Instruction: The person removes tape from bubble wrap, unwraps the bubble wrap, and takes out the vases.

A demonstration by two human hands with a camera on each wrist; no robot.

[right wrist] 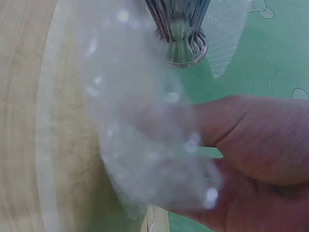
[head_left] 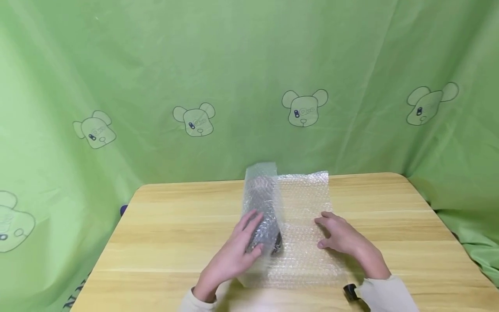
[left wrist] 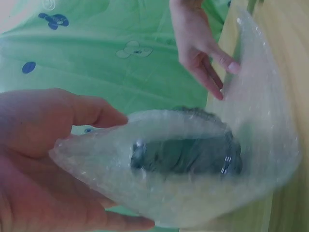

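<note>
A dark, fluted glass vase (right wrist: 181,34) lies on a sheet of bubble wrap (head_left: 304,203), its flared end showing in the right wrist view. The left part of the sheet is folded over the vase, and only a dark bit shows past the fold in the head view. My left hand (head_left: 234,255) rests on this fold with fingers spread and thumb apart. Over the right part of the sheet, my right hand (head_left: 343,236) holds its thumb and fingers apart. In the right wrist view, blurred bubble wrap covers those fingertips.
The wooden table (head_left: 163,234) extends to both sides of the sheet. A green curtain (head_left: 234,56) with bear-head prints hangs behind and around it. A small black object (head_left: 351,292) is at the right cuff.
</note>
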